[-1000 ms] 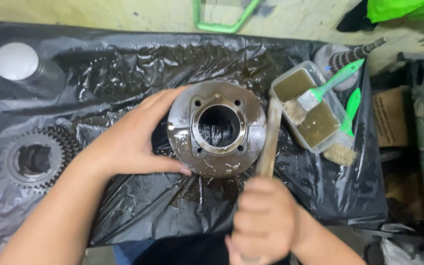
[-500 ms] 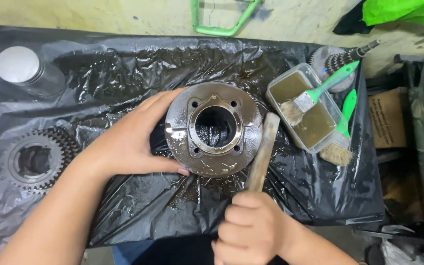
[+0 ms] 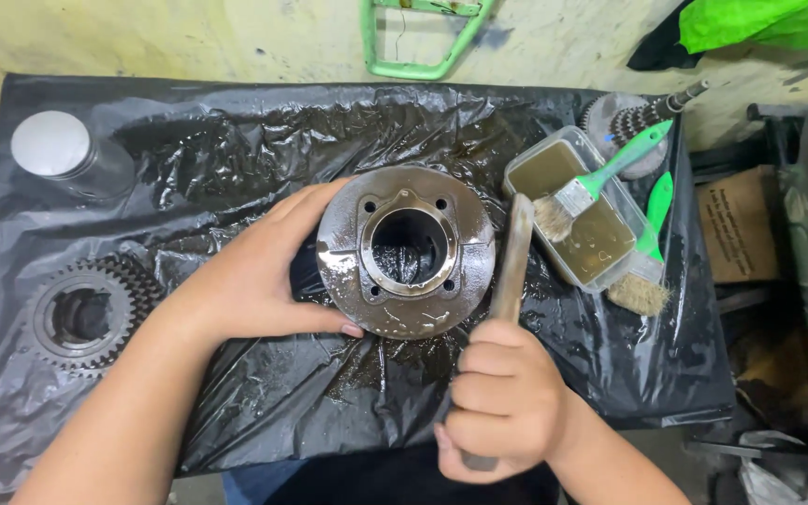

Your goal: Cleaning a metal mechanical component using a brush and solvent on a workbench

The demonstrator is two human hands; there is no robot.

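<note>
**A:** What is the round piece in the middle made of?

**B:** Metal. The round metal hub (image 3: 406,251) is dull grey-brown, greasy and wet-looking, with a wide central bore, a raised collar around it and small bolt holes. It sits at the middle of the tabletop on a crinkled, glossy black plastic sheet (image 3: 236,150) smeared with oily liquid.

**A:** Any containers?

**B:** A clear rectangular plastic tub (image 3: 577,208) stands to the right of the hub, filled with murky brown liquid. A green-handled brush (image 3: 600,182) lies across it with its bristles at the near left edge. A second green-handled brush (image 3: 645,260) rests just right of the tub, its worn bristles on the sheet.

**A:** And the hands?

**B:** The left hand (image 3: 254,276) is spread fairly wide, cupping the hub's left side, thumb along the near rim. The right hand (image 3: 502,402) is closed in a fist around a long wooden handle (image 3: 512,257), which points away and lies against the hub's right edge.

**A:** Anything else there?

**B:** A toothed steel gear (image 3: 86,313) lies at the left, a cylinder with a pale flat top (image 3: 53,145) at far left, and a geared shaft (image 3: 638,117) beyond the tub.
</note>
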